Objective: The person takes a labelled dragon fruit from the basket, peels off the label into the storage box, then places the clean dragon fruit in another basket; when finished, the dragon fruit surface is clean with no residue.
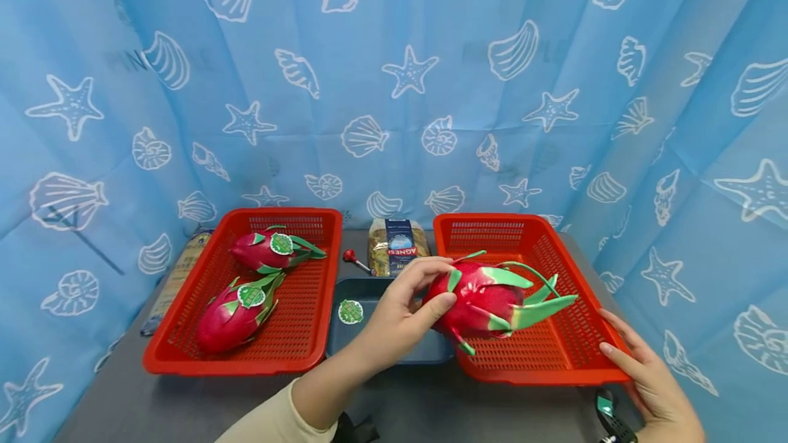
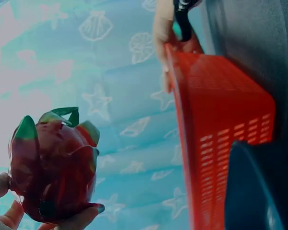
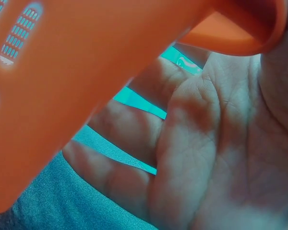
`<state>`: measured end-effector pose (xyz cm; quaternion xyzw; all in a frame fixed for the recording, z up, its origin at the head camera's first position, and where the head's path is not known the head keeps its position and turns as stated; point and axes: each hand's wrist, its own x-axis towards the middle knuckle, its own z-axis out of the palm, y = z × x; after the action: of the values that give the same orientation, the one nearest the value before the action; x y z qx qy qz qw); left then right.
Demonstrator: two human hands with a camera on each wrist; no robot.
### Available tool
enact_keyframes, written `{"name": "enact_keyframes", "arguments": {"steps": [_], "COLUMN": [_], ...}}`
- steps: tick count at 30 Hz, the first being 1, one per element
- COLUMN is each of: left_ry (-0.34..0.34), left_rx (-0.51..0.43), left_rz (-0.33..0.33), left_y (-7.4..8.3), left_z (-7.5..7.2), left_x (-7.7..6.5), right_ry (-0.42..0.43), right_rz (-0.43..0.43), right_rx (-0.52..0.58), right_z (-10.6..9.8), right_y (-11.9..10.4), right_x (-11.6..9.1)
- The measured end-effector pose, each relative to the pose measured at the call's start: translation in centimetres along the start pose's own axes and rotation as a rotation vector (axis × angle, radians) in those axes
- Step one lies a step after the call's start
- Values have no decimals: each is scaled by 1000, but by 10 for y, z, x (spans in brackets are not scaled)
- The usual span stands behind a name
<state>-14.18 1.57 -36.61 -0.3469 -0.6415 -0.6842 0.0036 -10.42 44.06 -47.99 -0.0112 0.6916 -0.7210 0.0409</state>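
Observation:
My left hand [image 1: 403,310] grips a pink dragon fruit [image 1: 477,296] with green-tipped scales, thumb on the near side. The fruit is above the right red basket [image 1: 523,359], its green leaves pointing right. In the left wrist view the same dragon fruit [image 2: 55,167] is clear of the basket wall [image 2: 221,120]. My right hand [image 1: 652,374] holds the basket's right rim, thumb over the edge. In the right wrist view its fingers [image 3: 120,129] lie along the outer wall; the thumb is mostly hidden. Two dragon fruits [image 1: 229,320] with round green labels lie in the left red basket [image 1: 310,333].
Between the baskets sits a dark blue tray [image 1: 394,286] with a round green label [image 1: 351,312] inside. Behind it are a red lollipop [image 1: 349,256] and an Agnesi pasta bag [image 1: 399,245]. A long packet [image 1: 178,279] lies left. A shell-patterned blue curtain [image 1: 394,101] encloses the table.

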Motion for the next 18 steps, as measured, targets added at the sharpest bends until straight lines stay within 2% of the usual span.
{"name": "enact_keyframes", "arguments": {"steps": [4,7,13,18], "left_ry": [-32,-47,-58,-111], "left_rx": [17,47,239,383], "left_rz": [-78,-127,-119,-157], "left_y": [-21,-41,-77,-90], "left_z": [14,24,43,58], "left_x": [19,30,42,49], "right_ry": [-32,-42,-30,-6], "right_rz": [-68,-82,-87,-90], "right_rx": [65,93,102,79], "right_z": [0,0,2,2], "right_y": [2,2,2,0], "right_x": [-2,-4,-4,-2]}}
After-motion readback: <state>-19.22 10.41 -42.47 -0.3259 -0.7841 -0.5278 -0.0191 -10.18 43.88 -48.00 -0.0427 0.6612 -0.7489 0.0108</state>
